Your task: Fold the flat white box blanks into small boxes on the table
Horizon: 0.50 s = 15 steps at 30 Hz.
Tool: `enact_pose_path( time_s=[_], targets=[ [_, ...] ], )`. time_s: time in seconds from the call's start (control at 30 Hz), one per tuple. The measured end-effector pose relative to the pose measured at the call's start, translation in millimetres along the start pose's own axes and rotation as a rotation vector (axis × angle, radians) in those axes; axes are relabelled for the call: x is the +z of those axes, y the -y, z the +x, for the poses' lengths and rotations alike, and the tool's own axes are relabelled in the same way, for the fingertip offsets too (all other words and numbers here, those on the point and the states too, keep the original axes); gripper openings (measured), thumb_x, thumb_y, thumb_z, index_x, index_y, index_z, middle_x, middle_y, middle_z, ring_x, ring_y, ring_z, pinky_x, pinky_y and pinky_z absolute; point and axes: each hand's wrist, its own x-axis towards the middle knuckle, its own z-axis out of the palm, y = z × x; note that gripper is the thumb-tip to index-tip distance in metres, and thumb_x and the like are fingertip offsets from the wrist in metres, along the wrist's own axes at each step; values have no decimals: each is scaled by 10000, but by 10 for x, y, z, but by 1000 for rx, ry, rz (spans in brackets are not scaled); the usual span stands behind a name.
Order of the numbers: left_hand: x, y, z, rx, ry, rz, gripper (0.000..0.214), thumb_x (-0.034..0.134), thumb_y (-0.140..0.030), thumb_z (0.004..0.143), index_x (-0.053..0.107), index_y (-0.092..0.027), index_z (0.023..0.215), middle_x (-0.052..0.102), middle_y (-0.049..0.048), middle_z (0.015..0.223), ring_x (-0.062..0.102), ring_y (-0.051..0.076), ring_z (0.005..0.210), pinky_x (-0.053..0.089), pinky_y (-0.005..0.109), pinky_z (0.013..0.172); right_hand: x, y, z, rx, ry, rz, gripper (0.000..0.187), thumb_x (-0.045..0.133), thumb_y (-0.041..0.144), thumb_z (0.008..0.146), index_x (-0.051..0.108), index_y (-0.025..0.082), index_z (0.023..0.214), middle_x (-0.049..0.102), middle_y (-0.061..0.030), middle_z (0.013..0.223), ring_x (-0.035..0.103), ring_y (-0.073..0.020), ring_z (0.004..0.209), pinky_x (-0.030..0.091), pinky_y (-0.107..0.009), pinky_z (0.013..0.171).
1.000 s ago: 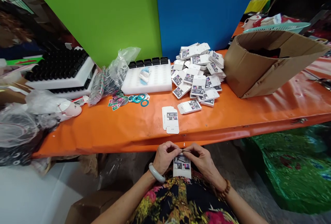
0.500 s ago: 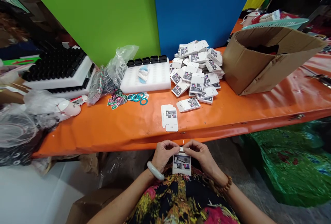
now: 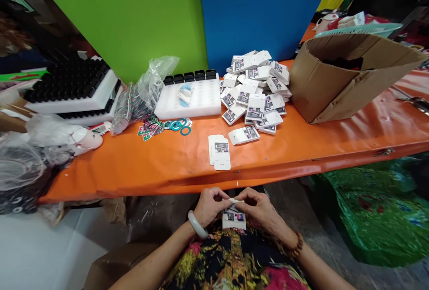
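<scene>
Just below the table's front edge, my left hand [image 3: 211, 205] and my right hand [image 3: 256, 207] pinch the top end of a small white printed box [image 3: 233, 220]. Thumbs and index fingers meet at its upper flap, so part of the flap is hidden. Dark product pictures show on the box's face, and its lower end rests by my lap. Straight ahead on the table lie flat unfolded cartons [image 3: 221, 153], overlapping each other. A single white box [image 3: 244, 135] lies beside them, in front of a heap of similar boxes [image 3: 256, 86].
An orange-covered table [image 3: 161, 165] spans the view. A white foam tray [image 3: 201, 102] holds a row of black pieces. Teal rings [image 3: 185, 131] and small printed cards [image 3: 150, 128] lie before it. Right stands a cardboard box [image 3: 331, 89]; left are stacked foam trays [image 3: 77, 102] and plastic bags [image 3: 147, 89].
Both hands have moved slightly down toward my lap. The box's top edge is bent over, and my fingers now cover more of its upper face.
</scene>
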Motion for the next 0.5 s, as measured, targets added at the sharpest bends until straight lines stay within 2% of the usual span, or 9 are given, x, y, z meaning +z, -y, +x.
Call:
enact_pose_path(
  time_s=[0.1,0.17,0.23,0.3,0.4,0.47,0.5],
  targets=[
    [26,-8,48,46,-31,15,236,746,-338,610,634,-134,646,605,3,570,526,117,529,398,223,520,-57,70,100,8,70,-36,186,673,357,719,665,172,695,643,-11,671,562,-140,613,444,-244,567],
    [24,-57,109,103,-77,6,223,725,-333,643,643,-139,717,641,18,658,561,128,592,437,231,573,-160,167,260,-30,108,-47,174,681,340,706,641,172,685,626,3,653,546,-127,598,435,-234,552],
    [-2,-128,184,185,-153,-28,238,697,-323,682,643,-151,837,672,42,810,604,146,698,476,250,665,-324,315,494,-89,61,-39,195,697,348,679,618,170,678,607,9,640,534,-121,582,436,-237,540],
    [-49,-198,260,271,-235,-39,269,671,-307,712,626,-163,934,668,61,915,622,165,802,491,277,751,-520,507,772,-171,-119,-5,237,705,377,662,603,167,703,599,4,660,538,-122,582,454,-252,546],
    [-128,-253,360,385,-332,87,241,637,-263,741,622,-177,965,657,70,946,618,188,896,487,326,835,-748,785,1161,-301,-547,108,322,668,425,697,564,173,868,586,-15,831,570,-116,605,500,-279,580],
    [-164,-245,414,454,-370,240,234,620,-217,748,625,-186,980,648,79,1004,606,204,962,465,370,898,-779,887,1339,-358,-741,96,420,648,414,714,503,178,1029,538,-61,1022,598,-125,657,524,-306,613],
    [-173,-230,437,484,-376,325,243,613,-197,752,623,-187,995,639,88,1052,595,216,1004,450,394,929,-752,902,1397,-390,-790,24,473,647,390,717,470,173,1098,499,-96,1110,607,-141,709,529,-319,636]
  ],
)
